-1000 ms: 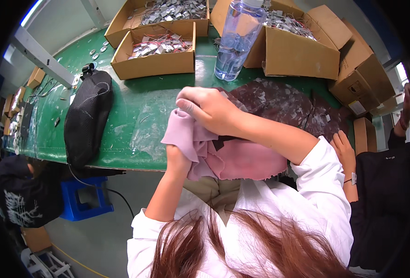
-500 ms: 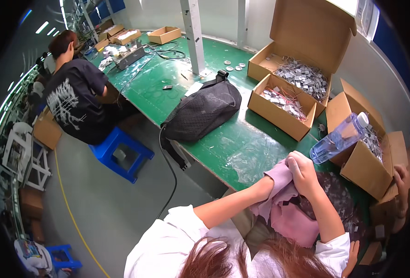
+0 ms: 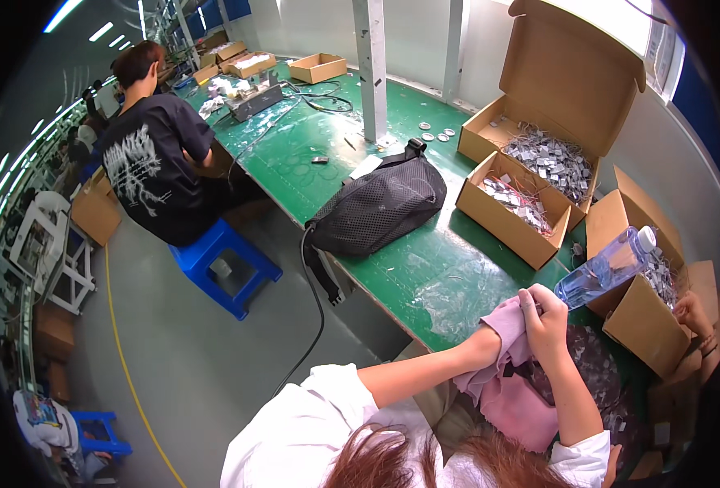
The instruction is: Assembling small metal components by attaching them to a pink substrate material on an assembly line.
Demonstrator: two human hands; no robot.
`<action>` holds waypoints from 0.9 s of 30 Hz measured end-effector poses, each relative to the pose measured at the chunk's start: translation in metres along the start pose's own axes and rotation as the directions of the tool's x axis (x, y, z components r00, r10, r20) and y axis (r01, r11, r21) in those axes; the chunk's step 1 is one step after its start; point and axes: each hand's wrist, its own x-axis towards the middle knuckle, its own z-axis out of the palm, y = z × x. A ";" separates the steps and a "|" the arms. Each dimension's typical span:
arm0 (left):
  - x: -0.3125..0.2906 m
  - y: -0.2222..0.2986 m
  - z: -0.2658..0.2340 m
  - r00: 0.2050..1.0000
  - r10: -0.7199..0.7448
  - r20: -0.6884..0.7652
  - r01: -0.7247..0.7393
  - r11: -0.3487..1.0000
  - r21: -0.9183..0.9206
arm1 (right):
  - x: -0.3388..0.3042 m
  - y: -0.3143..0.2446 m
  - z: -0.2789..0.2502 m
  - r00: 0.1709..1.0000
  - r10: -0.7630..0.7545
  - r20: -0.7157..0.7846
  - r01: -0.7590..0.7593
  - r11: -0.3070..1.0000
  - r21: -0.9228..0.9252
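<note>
A mauve cloth (image 3: 508, 325) is bunched up in front of me at the table's near edge. My left hand (image 3: 483, 345) is inside or behind it, its fingers covered by the fabric. My right hand (image 3: 545, 319) is closed, gripping the cloth beside the left wrist. Below both hands hangs a pink piece of fabric (image 3: 522, 413). Just beyond my right hand, a clear bluish water bottle (image 3: 605, 267) with a white cap leans tilted against an open carton (image 3: 641, 321).
A black mesh bag (image 3: 380, 203) lies on the green table (image 3: 457, 285). Cardboard boxes (image 3: 506, 213) of small metallic parts stand at right. Dark patterned fabric (image 3: 591, 366) lies near my right forearm. Another person's hand (image 3: 693, 315) touches the right carton; a co-worker (image 3: 152, 154) sits left.
The whole view has shifted, so the table and boxes appear lower and farther right. My right hand's grip on the cloth looks slightly altered. The other person's hand has moved on the carton.
</note>
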 end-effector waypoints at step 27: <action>0.001 -0.037 -0.038 0.929 -0.363 0.076 0.371 0.909 -0.189 | 0.032 0.005 -0.043 0.966 -0.006 -0.257 -0.028 0.991 -0.132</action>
